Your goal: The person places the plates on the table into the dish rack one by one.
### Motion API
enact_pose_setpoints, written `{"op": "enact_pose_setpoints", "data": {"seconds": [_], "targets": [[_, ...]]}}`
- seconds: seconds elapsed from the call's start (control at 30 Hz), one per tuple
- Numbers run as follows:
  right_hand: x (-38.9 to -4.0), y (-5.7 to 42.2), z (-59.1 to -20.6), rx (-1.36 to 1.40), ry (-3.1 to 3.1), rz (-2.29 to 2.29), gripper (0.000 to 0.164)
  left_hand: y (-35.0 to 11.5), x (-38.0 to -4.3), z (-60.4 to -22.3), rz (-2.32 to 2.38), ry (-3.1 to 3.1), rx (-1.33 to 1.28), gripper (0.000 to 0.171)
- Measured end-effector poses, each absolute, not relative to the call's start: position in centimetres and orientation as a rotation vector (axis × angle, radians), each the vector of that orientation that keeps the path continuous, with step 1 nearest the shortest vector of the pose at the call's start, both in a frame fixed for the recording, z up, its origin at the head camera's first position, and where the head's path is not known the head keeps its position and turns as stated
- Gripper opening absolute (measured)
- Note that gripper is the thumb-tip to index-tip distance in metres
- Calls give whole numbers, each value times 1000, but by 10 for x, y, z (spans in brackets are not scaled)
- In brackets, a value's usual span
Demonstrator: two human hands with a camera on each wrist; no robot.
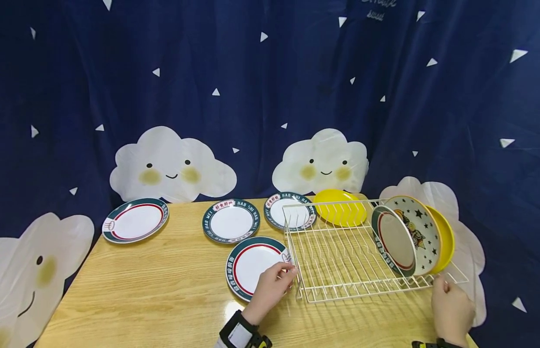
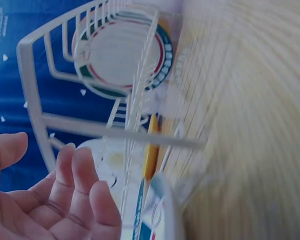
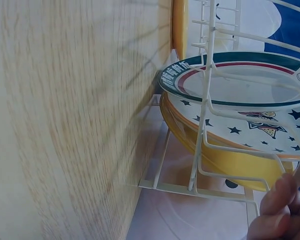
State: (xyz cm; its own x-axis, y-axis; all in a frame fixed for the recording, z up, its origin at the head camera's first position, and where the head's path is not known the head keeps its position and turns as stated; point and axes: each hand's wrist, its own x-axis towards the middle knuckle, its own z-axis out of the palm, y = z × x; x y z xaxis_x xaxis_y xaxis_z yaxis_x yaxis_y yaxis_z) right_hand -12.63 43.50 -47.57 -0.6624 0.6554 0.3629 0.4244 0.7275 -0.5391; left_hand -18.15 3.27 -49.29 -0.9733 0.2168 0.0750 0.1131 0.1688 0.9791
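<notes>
grip of left hand (image 1: 270,286) hangs parted, holding nothing, beside the rack (image 1: 365,294), whose corner the right hand (image 1: 452,305) pinches.

Light is even and fairly bright in the head view, which is mostly sharp. A white glare spot sits on the wooden table (image 1: 156,295), left of the wire dish rack (image 1: 339,256), whose soft striped shadows fall toward the near side. The left wrist view is hazy and smeared; the right, clearer.
</notes>
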Motion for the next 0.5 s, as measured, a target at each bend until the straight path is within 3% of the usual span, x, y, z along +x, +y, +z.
{"op": "enact_pose_setpoints", "data": {"seconds": [0.2,0.5], "targets": [[-128,433,-480,-789,-2312,592,49,-1,-187,-496,1905,2509,221,28],[-130,434,-484,-777,-2260,596,48,-62,-199,-507,1873,2734,-220,28]]}}
